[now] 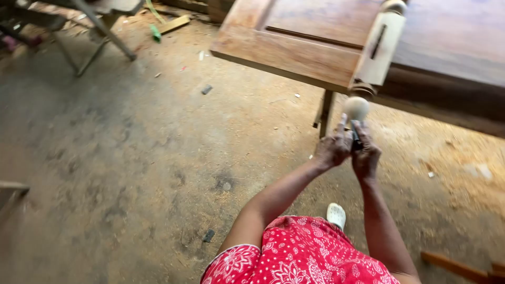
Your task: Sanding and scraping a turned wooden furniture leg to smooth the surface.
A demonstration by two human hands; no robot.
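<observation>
Knob point(356, 108): pale, round, ball-shaped, probably turned wood or a similar hard stuff. It is held up in the air in front of the person, just below the near edge of the door point(294, 55), clear of the floor. A short dark stem or tool point(356, 139) shows beneath the ball, between the hands; too small to tell which.

Handling, as judged: light, stiff, smooth and round, so apt to slip or roll if taken by the ball alone. The stem below gives the surer hold. Hard enough to survive a drop, though a fall onto the floor would send it rolling into the dust.

Left hand point(333, 150): fingers closed about the stem just under the ball, thumb raised toward it.

Right hand point(365, 155): wrapped round the dark part lower down, touching the left hand. Both hands grip the same piece.

Door: brown panelled wood, lying flat on a stand, one leg point(326, 113) visible below.

Block point(380, 50): pale oblong wooden piece with a dark slot, lying across the door edge just above the knob; a round end shows at each tip.

Floor point(131, 158): packed earth, dusty, strewn with sawdust and small scraps.

Shoe point(336, 215): white, on the floor below the hands.

Dress point(294, 255): red with white print.

Metal frame point(94, 31): far left, well apart.
</observation>
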